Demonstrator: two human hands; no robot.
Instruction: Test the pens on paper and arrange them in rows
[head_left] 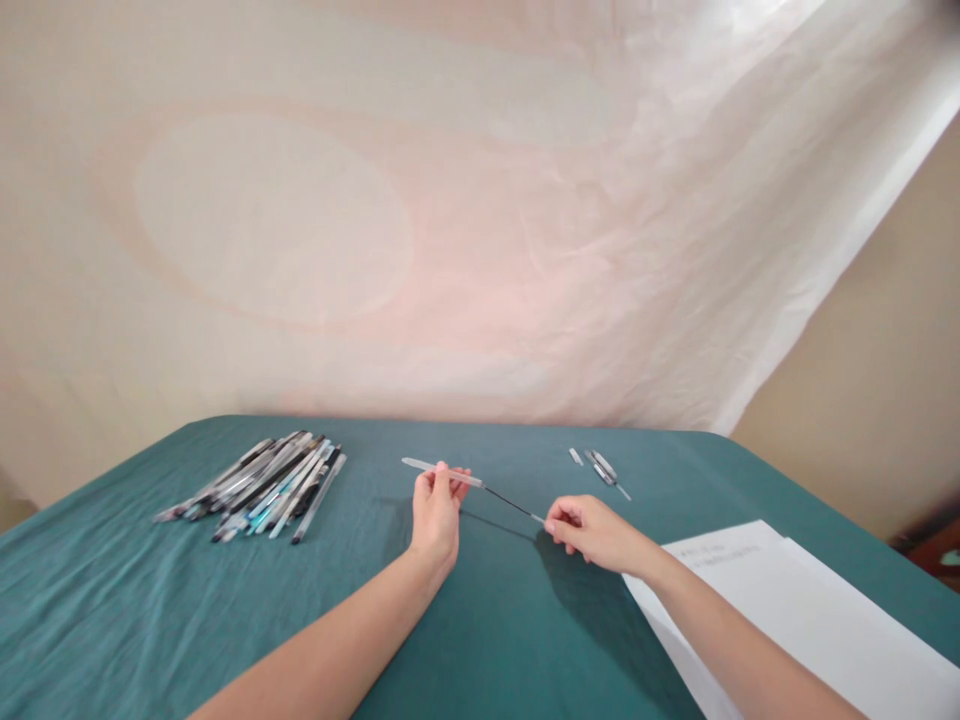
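My left hand (435, 510) is closed in a pinch round a clear pen barrel (442, 471) held a little above the teal tablecloth. A thin dark ink refill (508, 502) sticks out of the barrel's right end. My right hand (592, 532) pinches the far end of that refill with thumb and fingertips. Both forearms reach in from the bottom edge.
A pile of several pens (262, 485) lies on the teal tablecloth (480, 620) at the left. A few small pen parts (600, 467) lie at the back right. White paper sheets (795, 610) cover the right front corner. A pale cloth backdrop (450, 220) hangs behind the table.
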